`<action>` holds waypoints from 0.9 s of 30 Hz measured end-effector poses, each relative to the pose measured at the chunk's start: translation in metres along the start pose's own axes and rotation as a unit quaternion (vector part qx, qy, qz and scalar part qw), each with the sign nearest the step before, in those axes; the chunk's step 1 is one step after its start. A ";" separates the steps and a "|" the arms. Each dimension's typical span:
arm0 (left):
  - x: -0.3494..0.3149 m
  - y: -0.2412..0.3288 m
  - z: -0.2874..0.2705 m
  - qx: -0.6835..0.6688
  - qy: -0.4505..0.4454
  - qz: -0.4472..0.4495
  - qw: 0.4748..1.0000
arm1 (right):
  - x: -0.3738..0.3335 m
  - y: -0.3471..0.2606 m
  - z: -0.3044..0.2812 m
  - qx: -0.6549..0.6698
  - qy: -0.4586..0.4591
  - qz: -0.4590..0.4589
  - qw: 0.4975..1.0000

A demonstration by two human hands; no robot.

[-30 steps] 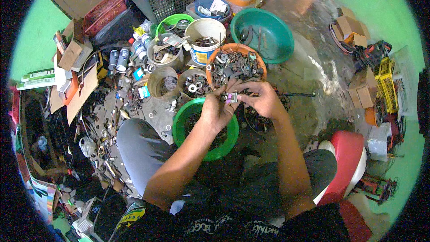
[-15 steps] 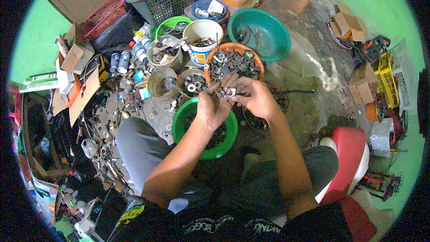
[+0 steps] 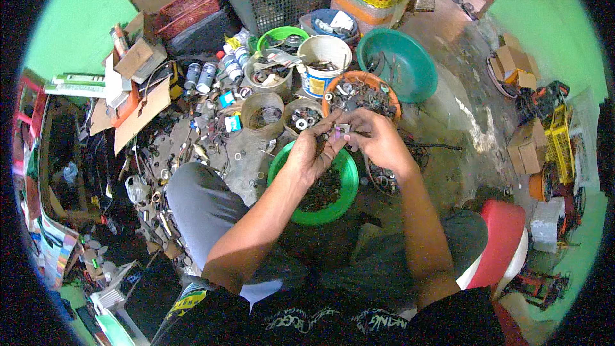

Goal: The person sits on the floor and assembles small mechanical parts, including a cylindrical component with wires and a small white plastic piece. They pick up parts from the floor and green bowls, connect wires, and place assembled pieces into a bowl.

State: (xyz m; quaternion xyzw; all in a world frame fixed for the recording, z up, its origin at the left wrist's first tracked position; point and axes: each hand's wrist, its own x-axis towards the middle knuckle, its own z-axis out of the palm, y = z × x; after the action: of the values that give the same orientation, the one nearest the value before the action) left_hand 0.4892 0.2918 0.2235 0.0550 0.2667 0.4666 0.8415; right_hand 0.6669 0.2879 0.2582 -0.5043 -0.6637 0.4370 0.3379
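Both hands meet above a bright green basin between my legs, which holds many small dark bits. A small white-and-purple piece, too small to name, sits between my fingertips. My left hand supports it from the left, fingers and thumb closed about it. My right hand pinches it from the right with thumb and forefinger. Just past my fingers stands an orange basin of mixed metal and wire scraps. A small tub of rings and washers is beside my left fingertips.
A white bucket, a brownish tub and a large teal basin stand farther off. Spray cans and loose parts litter the floor at left. A grey crate is at the back, a red-and-white seat at right.
My view has swung left, so the surroundings sit farther right in the picture. The fingers have closed in around the small piece, and it looks turned, with less of its white side showing.
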 end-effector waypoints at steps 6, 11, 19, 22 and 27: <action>-0.027 0.012 -0.004 0.060 0.036 0.013 0.997 | 0.004 -0.004 0.015 0.025 0.001 0.016 1.000; -0.047 0.019 -0.021 0.081 0.030 0.046 0.995 | -0.001 -0.024 0.033 0.032 -0.064 -0.022 0.997; -0.070 0.020 -0.036 0.112 0.099 0.110 0.983 | -0.013 -0.019 0.068 -0.001 -0.033 -0.022 0.999; -0.079 0.019 -0.038 0.142 0.115 0.111 0.977 | -0.020 -0.025 0.075 -0.019 -0.027 -0.041 0.999; -0.087 0.014 -0.042 0.160 0.119 0.115 0.973 | -0.024 -0.020 0.069 -0.040 -0.069 -0.016 0.997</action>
State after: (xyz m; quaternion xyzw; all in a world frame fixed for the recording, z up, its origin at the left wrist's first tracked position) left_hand 0.4207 0.2219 0.2272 0.1633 0.4277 0.5151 0.7247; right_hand 0.6041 0.2464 0.2494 -0.4750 -0.7109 0.4381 0.2775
